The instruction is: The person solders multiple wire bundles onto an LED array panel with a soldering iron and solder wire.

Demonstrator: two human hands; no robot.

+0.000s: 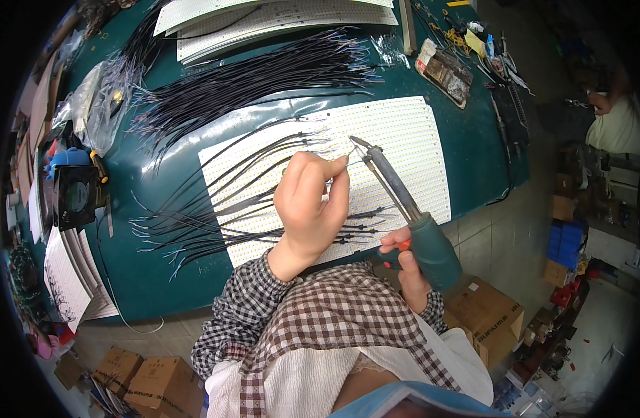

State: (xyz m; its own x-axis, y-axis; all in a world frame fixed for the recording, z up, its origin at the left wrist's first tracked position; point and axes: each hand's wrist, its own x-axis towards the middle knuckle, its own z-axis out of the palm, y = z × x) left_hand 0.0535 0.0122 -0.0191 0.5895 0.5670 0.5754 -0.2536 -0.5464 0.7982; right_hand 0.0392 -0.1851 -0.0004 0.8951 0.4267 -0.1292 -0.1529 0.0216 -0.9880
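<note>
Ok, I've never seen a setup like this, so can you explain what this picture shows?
There's no machine, just a person's two bare hands, seen from a downward-looking camera worn on their head. Its fisheye lens bends straight edges.

The right hand holds a green soldering gun. The left hand pinches a small item, too tiny to identify, near the gun's tip.

Below are white dotted boards with thin black cables across them. A thicker cable bundle lies beyond, all on a green table.

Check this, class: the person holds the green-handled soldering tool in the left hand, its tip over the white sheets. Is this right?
Not the left hand: the head view shows the right hand holding the green-handled soldering tool, its tip over the white sheets.
</note>
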